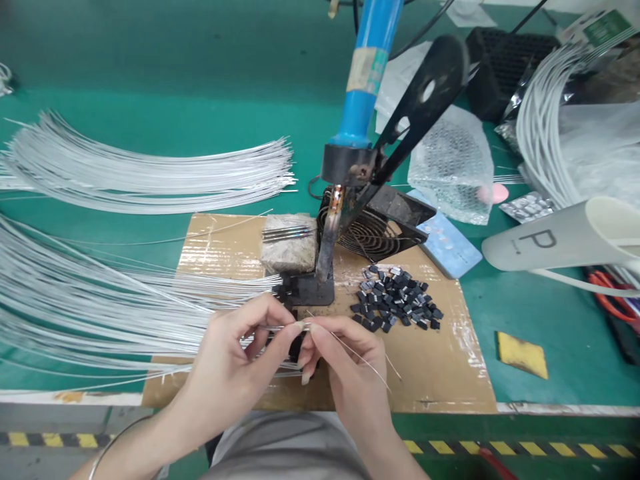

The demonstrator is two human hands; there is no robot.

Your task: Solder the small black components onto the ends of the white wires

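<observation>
My left hand [245, 363] pinches thin white wire ends between thumb and forefinger in the middle of the cardboard sheet [430, 380]. My right hand [350, 367] meets it fingertip to fingertip, closed on thin silvery wires [363, 360] whose ends trail out to the right. What exactly lies between the touching fingertips is too small to make out. A bundle of white wires [125, 320] runs in from the left under my left hand. Just beyond my hands, a blue-handled soldering iron [357, 113] points down in a black holder. Small black components [395, 297] lie heaped right of it.
A second white wire bundle [160, 173] lies behind on the green mat. Near the iron are a pale block [289, 257] with metal rods and a small black fan [370, 233]. To the right are a yellow sponge [523, 355], a tipped cup [540, 237] and bubble wrap [453, 160].
</observation>
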